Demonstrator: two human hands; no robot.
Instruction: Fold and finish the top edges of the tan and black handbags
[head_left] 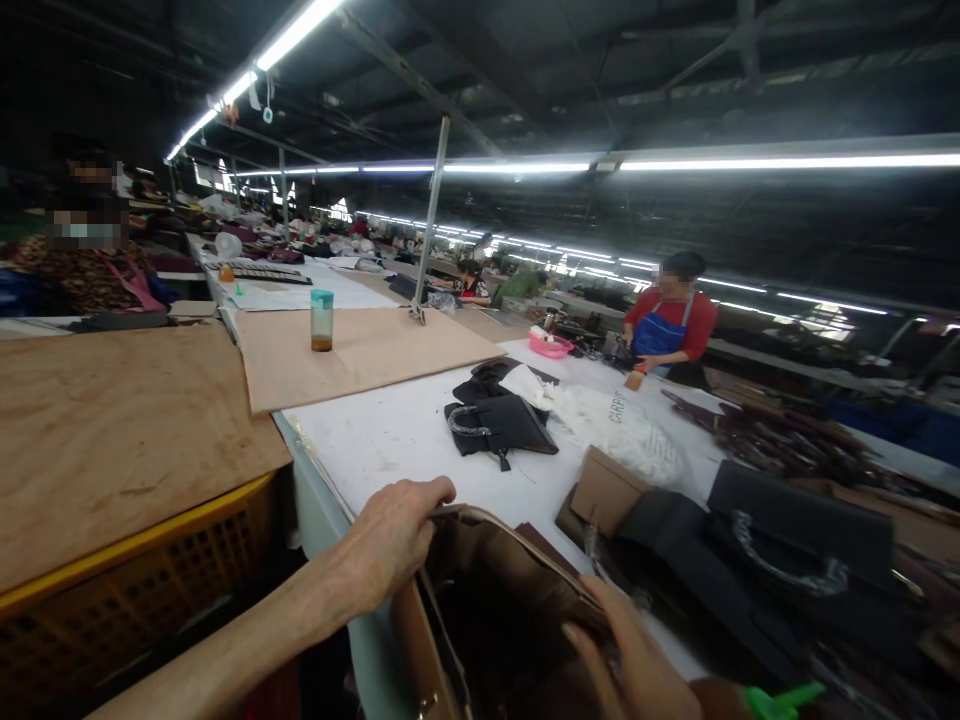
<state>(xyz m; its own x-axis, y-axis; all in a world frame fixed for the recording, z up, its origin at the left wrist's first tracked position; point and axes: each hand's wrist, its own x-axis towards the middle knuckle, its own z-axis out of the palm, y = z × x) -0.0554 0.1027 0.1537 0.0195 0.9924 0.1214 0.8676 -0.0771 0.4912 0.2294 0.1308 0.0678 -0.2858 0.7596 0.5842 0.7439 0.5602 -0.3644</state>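
Note:
A brown handbag (517, 535) with a dark inside gapes open at the bottom of the view, at the table's near edge. My left hand (397, 535) is closed on the left end of its rim, thumb on top. My right hand (630, 640) grips the right side of the rim, one digit inside the bag and another along the edge. The bag's lower part runs out of view. Beyond it lies a small black handbag (499, 428) with a wrapped handle. Larger black bags (802, 525) lie to the right, beside a tan piece (606, 490).
Left of me, a brown board (127, 420) covers a yellow plastic crate (150, 570). A bottle (322, 322) stands on another board (375, 350). A white plastic sack (622, 430) and a pink basket (550, 344) lie farther off; a co-worker (667, 320) stands beyond.

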